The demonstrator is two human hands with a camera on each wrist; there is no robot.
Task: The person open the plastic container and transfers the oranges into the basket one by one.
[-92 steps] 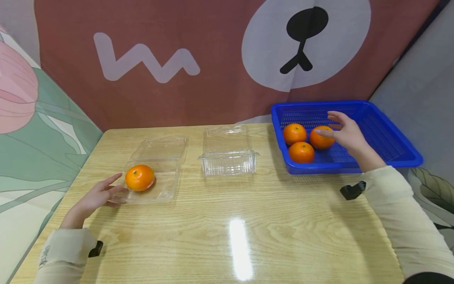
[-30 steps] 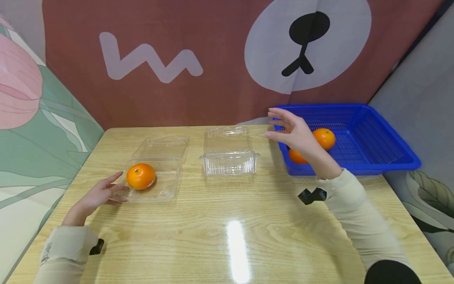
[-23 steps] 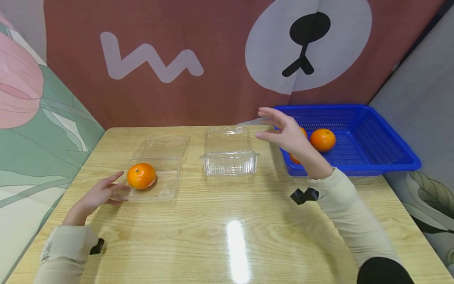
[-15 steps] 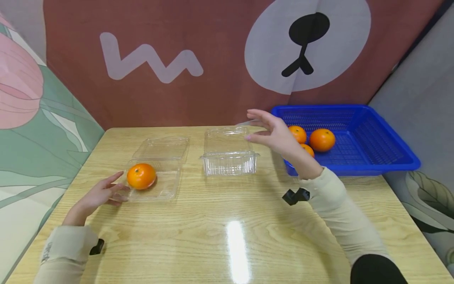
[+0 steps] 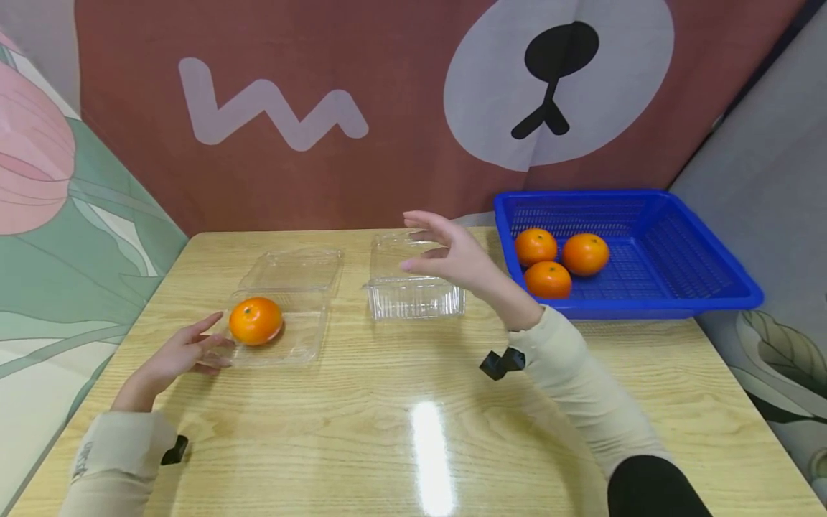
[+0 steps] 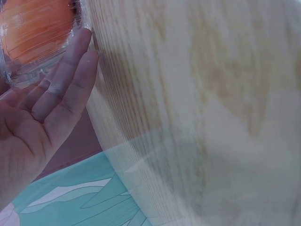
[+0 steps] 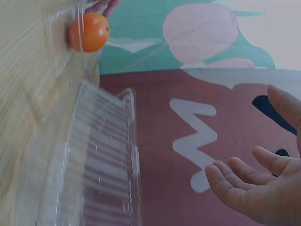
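An orange (image 5: 255, 321) sits in the left half of a clear hinged plastic box (image 5: 302, 341), whose lid lies folded back. My left hand (image 5: 176, 359) is at that box's left side. In the left wrist view, its straight fingertips (image 6: 87, 61) are right at the box edge. A second clear box (image 5: 416, 301), also with its lid back, stands in the middle of the table. My right hand (image 5: 455, 255) hovers over it, thumb and fingers spread apart with nothing between them; the right wrist view shows the hand (image 7: 263, 188) beside that box's ribbed wall (image 7: 103, 160).
At the back right stands a blue plastic basket (image 5: 652, 310) with three oranges (image 5: 586, 254) grouped at its left end. A patterned cloth (image 5: 310, 187) hangs right behind the table. The wooden table (image 5: 336, 431) reaches toward the person in front of the boxes.
My right hand has moved left, from over the blue basket to over the middle box, uncovering the three oranges. My left hand and the orange in the left box have stayed put.
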